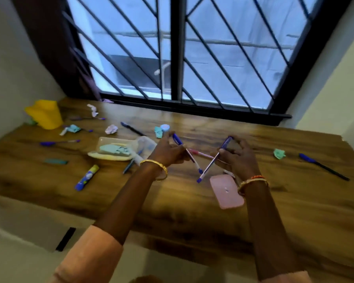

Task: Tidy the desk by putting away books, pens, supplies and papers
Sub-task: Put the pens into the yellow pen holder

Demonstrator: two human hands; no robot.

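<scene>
My left hand grips a blue-capped pen above the middle of the wooden desk. My right hand grips a second blue pen; the two pens slant toward each other, tips nearly meeting. A pink pen lies on the desk behind them. Loose blue pens lie at the left, back and far right. A glue stick lies at front left. Crumpled paper scraps, one lilac and one teal, are scattered about.
A clear plastic pouch with teal bits sits left of my left hand. A pink case lies by my right wrist. A yellow container stands at the back left corner. A barred window runs behind the desk.
</scene>
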